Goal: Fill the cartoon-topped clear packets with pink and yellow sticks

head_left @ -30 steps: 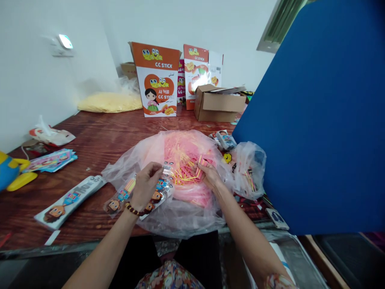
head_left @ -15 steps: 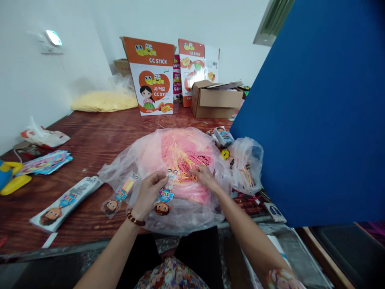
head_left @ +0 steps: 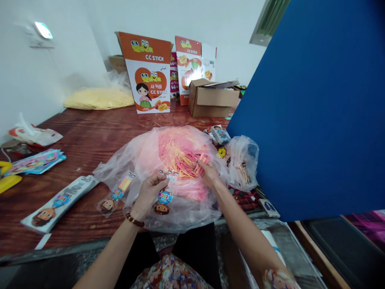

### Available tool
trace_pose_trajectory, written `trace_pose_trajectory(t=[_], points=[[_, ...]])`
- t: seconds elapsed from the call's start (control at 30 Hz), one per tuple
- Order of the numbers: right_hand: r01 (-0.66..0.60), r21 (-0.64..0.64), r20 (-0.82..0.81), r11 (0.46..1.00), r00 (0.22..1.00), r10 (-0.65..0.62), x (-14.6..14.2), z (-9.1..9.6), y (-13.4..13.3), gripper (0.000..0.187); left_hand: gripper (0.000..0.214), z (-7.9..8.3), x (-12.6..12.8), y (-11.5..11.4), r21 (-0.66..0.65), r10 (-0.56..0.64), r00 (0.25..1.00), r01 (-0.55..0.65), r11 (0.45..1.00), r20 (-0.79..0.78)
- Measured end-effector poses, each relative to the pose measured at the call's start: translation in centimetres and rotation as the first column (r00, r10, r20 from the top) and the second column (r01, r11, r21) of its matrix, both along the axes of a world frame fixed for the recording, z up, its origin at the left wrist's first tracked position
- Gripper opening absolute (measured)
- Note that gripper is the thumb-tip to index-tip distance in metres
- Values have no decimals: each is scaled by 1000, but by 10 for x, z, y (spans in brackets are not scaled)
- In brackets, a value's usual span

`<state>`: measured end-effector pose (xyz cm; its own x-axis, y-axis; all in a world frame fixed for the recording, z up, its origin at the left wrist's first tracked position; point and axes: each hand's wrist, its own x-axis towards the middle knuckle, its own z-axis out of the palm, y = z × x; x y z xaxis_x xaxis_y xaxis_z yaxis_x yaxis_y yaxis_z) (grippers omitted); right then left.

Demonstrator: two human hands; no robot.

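A large clear plastic bag [head_left: 136,154] lies open in front of me, heaped with thin pink and yellow sticks [head_left: 176,154]. My left hand [head_left: 147,194] pinches the top of a clear printed packet [head_left: 165,197] with a cartoon face at its lower end. Over the pile, my right hand [head_left: 209,175] is closed on a few of the pink and yellow sticks, partly hidden by its fingers. To the left of my left hand rests a similar packet [head_left: 117,194] with sticks inside. Further left is a stack of flat printed packets [head_left: 57,205].
Printed cartons [head_left: 152,76] and an open brown box [head_left: 213,102] stand at the back. A smaller clear bag [head_left: 251,154] of sticks sits to the right, beside a tall blue panel [head_left: 315,112]. A tissue pack [head_left: 39,135] and yellow-filled bag [head_left: 99,99] are at left.
My right hand has drawn slightly up and right, with sticks now gathered in its fingers. My left hand still holds the packet. The view has shifted a little.
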<state>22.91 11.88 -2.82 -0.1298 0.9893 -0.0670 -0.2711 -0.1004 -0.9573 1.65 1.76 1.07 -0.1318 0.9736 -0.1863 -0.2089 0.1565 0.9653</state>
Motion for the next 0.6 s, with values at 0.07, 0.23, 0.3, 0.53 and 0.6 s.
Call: trace_pose_trajectory(t=[0.07, 0.23, 0.3, 0.53, 0.6], points=[[-56, -1, -51, 998, 997, 56, -2, 13, -3, 37, 28, 1, 2, 5, 2, -40, 998, 40, 999, -51], [-225, 195, 205, 954, 961, 185, -13, 47, -13, 33, 26, 2, 1, 15, 17, -145, 973, 150, 988, -182], [-325, 293, 402, 899, 895, 192, -17, 57, -17, 30, 26, 5, -1, 18, 12, -178, 959, 185, 983, -221], [-555, 411, 695, 723, 704, 145, -28, 65, -25, 12, 26, 14, -5, 16, 35, -253, 904, 282, 959, -344], [-560, 382, 693, 735, 700, 174, -27, 64, -26, 10, 28, 12, -6, 15, 26, -285, 883, 317, 948, -372]])
